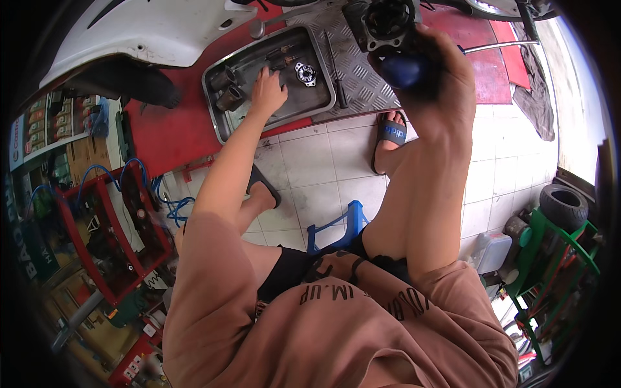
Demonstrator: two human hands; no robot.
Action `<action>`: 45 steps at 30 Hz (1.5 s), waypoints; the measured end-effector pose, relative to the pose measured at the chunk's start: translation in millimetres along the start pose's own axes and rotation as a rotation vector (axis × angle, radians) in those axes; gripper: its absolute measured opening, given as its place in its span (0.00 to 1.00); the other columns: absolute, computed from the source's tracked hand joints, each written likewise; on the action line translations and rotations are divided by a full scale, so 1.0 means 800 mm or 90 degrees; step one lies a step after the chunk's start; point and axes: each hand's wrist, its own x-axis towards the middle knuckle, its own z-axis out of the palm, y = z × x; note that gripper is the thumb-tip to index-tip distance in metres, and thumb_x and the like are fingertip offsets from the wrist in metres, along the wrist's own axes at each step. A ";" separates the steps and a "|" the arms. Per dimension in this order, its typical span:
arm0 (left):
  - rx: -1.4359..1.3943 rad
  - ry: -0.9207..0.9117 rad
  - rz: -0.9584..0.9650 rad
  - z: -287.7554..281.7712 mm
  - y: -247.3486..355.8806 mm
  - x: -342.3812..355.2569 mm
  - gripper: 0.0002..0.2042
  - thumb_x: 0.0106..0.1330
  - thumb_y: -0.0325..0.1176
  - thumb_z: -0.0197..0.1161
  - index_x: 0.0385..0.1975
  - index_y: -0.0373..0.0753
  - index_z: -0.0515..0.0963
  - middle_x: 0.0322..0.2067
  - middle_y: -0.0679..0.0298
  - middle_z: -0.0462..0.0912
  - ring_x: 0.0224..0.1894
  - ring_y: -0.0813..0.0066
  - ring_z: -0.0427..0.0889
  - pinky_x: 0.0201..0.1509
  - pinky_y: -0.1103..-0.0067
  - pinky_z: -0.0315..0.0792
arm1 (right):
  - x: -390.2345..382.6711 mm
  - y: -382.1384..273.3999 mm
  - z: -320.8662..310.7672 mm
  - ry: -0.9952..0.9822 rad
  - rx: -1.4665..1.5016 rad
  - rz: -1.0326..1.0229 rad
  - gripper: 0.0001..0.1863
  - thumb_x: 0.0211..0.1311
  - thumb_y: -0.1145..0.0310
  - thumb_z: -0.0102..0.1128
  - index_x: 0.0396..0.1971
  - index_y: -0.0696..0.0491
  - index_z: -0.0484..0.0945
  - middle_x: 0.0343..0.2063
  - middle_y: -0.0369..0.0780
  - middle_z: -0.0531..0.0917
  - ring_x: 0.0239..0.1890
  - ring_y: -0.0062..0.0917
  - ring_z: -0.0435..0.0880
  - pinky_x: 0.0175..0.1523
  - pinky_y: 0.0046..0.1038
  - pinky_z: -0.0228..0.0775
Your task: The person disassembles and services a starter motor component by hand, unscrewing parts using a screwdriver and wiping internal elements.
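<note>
My left hand (270, 92) reaches into a metal tray (275, 125), fingers stretched out and apart, with no object visible in them. Beside its fingertips lie small dark metal parts (279, 57) and a round silver flanged part (305, 74). Two dark cylindrical pieces (229, 98) sit at the tray's left. Closed around a blue-handled screwdriver (404, 70) is my right hand (446, 81); a shiny shaft sticks out to the right. The fingers also touch or overlap a dark metal housing (388, 24) with a round opening; whether they grip it, I cannot tell.
A white motorbike panel (149, 32) overhangs the red bench (162, 132) at upper left. A dark rod-like tool (337, 84) lies on the tread plate (372, 90). A blue stool (352, 223), a red rack (97, 258) and a green rack (540, 258) with a tyre (564, 205) stand around me.
</note>
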 end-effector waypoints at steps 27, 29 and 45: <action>-0.445 0.092 -0.070 -0.137 -0.025 -0.081 0.16 0.50 0.29 0.72 0.38 0.30 0.78 0.38 0.51 0.82 0.44 0.63 0.82 0.47 0.77 0.74 | -0.013 0.025 0.018 -0.126 0.055 0.086 0.11 0.55 0.69 0.64 0.37 0.57 0.78 0.36 0.39 0.81 0.41 0.26 0.78 0.51 0.30 0.68; -0.646 0.143 -0.093 -0.178 -0.019 -0.125 0.17 0.52 0.23 0.70 0.42 0.31 0.75 0.39 0.57 0.81 0.44 0.70 0.81 0.49 0.78 0.73 | -0.015 0.046 0.025 -0.179 0.049 0.082 0.16 0.56 0.68 0.62 0.42 0.59 0.75 0.41 0.41 0.80 0.46 0.28 0.77 0.57 0.33 0.65; -0.983 0.200 0.271 -0.338 0.006 -0.287 0.25 0.56 0.28 0.70 0.51 0.30 0.66 0.43 0.58 0.75 0.42 0.71 0.78 0.48 0.74 0.73 | -0.034 0.123 -0.002 -0.469 -0.120 0.147 0.49 0.39 0.58 0.72 0.64 0.57 0.59 0.58 0.50 0.70 0.60 0.44 0.72 0.64 0.49 0.65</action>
